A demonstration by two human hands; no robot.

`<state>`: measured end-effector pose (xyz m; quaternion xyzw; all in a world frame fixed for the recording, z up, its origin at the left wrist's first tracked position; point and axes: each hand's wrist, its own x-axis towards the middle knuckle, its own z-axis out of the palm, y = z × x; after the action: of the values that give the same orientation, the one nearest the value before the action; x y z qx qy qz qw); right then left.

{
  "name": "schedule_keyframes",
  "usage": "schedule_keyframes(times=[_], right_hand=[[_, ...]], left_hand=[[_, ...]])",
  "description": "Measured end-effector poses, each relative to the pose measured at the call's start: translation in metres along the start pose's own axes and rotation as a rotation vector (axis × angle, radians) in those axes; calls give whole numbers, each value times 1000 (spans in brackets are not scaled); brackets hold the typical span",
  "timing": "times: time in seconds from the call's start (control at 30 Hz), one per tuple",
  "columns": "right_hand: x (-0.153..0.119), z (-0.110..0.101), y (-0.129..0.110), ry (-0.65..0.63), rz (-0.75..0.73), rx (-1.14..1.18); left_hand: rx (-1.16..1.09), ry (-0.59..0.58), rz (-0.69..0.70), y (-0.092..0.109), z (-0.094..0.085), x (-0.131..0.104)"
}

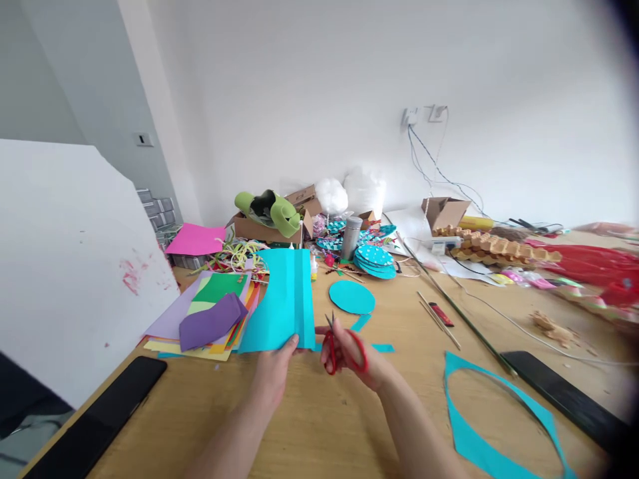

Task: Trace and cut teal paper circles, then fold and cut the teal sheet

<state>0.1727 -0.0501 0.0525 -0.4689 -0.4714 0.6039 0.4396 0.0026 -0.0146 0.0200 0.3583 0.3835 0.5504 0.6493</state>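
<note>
My left hand point(278, 359) grips the lower edge of a sheet of turquoise paper point(279, 299), its thumb on top. The sheet has a curved left side and a vertical fold line near its right edge. In my right hand point(344, 352) is a pair of scissors point(360, 352) with red handles; the short blades point up and away, just right of the sheet and apart from it. A cut turquoise paper circle point(352, 297) lies beyond the scissors. Narrow turquoise strips point(383, 348) lie near my right hand.
Coloured paper sheets point(212, 322) are stacked at left, by a black phone point(107, 416). A turquoise offcut point(462, 426), a green stick point(454, 303) and a red cutter point(441, 314) lie at right. Behind stand a grey bottle point(351, 238), dotted discs point(373, 256) and egg cartons point(499, 250).
</note>
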Motion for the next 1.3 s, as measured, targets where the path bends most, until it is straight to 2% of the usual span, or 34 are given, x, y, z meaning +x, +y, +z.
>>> schedule_keyframes(times=[0.13,0.27,0.37,0.43,0.5,0.63,0.7,0.8,1.0,1.3], right_hand=[[8,11,12,115,-176,-445],[12,19,13,421,-328,-707],[10,22,9,598,-319,-857],[9,23,6,654,-257,-901],[8,25,6,598,-171,-860],[9,33,10,256,-19,-611],[8,39,12,155,-20,-560],[6,49,12,78,-68,-555],[6,61,17,78,-136,-503],[11,63,30,101,-167,-428]], left_hand=[[42,91,29,-1,-3,4],[54,175,54,2,-4,6],[52,239,73,2,-5,7],[54,256,82,0,-7,9],[52,268,96,-1,-9,11],[-90,243,93,3,-6,12],[-203,223,80,9,-2,11],[-317,212,46,16,3,8],[-361,156,-89,14,5,1],[-382,-28,-111,5,6,-5]])
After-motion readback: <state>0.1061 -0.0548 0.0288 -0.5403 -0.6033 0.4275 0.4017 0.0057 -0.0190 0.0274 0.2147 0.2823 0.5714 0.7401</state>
